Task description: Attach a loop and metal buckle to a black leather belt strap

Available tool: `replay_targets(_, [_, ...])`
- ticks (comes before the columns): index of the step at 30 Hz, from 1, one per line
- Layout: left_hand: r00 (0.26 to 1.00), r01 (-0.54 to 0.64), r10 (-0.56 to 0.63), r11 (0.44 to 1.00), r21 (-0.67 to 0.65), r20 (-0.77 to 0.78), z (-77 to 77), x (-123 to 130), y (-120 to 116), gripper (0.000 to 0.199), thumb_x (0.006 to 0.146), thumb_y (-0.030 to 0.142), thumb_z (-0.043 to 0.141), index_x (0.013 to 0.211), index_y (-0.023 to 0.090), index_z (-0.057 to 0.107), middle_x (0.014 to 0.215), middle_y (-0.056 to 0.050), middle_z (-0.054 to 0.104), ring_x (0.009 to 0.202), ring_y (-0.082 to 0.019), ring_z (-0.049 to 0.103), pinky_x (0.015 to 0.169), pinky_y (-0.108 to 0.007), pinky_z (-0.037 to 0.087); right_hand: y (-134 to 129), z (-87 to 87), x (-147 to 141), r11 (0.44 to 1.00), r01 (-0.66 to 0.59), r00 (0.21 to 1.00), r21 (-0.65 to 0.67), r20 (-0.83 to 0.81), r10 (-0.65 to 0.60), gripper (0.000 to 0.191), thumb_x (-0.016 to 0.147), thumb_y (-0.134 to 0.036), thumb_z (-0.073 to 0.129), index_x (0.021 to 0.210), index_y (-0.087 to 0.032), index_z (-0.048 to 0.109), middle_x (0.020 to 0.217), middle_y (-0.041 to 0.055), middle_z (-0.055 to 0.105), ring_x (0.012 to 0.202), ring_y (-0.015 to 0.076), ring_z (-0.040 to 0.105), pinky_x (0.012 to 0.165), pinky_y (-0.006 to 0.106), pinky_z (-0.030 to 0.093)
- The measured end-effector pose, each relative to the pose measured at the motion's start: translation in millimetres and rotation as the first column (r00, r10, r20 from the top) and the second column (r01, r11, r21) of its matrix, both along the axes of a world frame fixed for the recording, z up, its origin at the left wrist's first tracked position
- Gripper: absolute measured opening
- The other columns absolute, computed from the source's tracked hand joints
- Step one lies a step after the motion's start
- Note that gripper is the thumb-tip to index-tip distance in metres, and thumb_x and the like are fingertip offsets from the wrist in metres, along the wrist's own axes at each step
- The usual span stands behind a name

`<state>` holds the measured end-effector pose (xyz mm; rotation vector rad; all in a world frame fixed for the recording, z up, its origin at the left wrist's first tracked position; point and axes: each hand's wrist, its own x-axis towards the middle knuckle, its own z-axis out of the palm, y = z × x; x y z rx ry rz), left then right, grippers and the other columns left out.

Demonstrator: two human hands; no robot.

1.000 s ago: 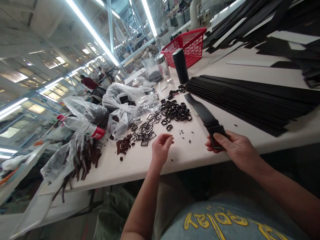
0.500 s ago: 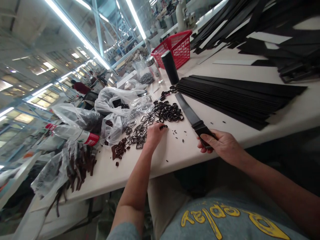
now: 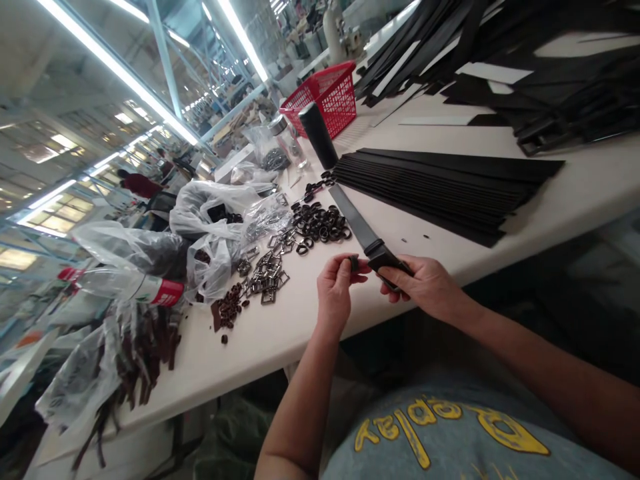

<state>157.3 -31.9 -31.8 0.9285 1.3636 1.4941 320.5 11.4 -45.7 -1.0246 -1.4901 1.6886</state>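
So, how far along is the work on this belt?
One dark loop already looks fitted around the belt in the right hand. A small dark piece is in the left hand, beside the belt. Probably left: loose loops and flat straps on the table.

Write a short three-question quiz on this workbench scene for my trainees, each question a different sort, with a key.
1. True or false: the right hand holds a black strap.

2. Multiple choice: what is the left hand holding?
A) a bottle
B) a small dark piece
C) a sheet of paper

3. Fill in the blank: the mesh basket on the table is coloured ____.

Key: 1. True; 2. B; 3. red
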Motion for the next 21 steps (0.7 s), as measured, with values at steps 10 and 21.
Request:
replay_targets(10, [0.965,-0.003,0.023,0.997,0.077,-0.259,-0.4,8.9,5.6,0.024,0.084,0.043,0.069,0.089,0.021,0.077,0.081,-0.002,0.067,0.072,-0.013,0.056,0.065,-0.024,0.047,-5.1,5.0,1.5,0.983,-0.092,0.995,0.157,0.054,0.084,0.036,0.086,-0.051,0.058,0.074,-0.018,0.063,0.063,0.0014,0.066,0.05,0.0127,0.06,0.052,0.025,0.05])
replay_targets(21, [0.987,0.074,-0.065,0.995,0.062,-0.146,9.4,5.1,-0.1,0.033,0.073,0.048,0.081,0.089,0.019,0.076,0.083,-0.003,0.072,0.075,-0.014,0.063,0.073,-0.026,0.053,-3.1,9.1,0.8,0.99,-0.101,0.993,0.097,0.076,0.094,0.031,0.083,-0.048,0.061,0.074,-0.019,0.062,0.061,0.0004,0.065,0.049,0.0124,0.059,0.048,0.023,0.048])
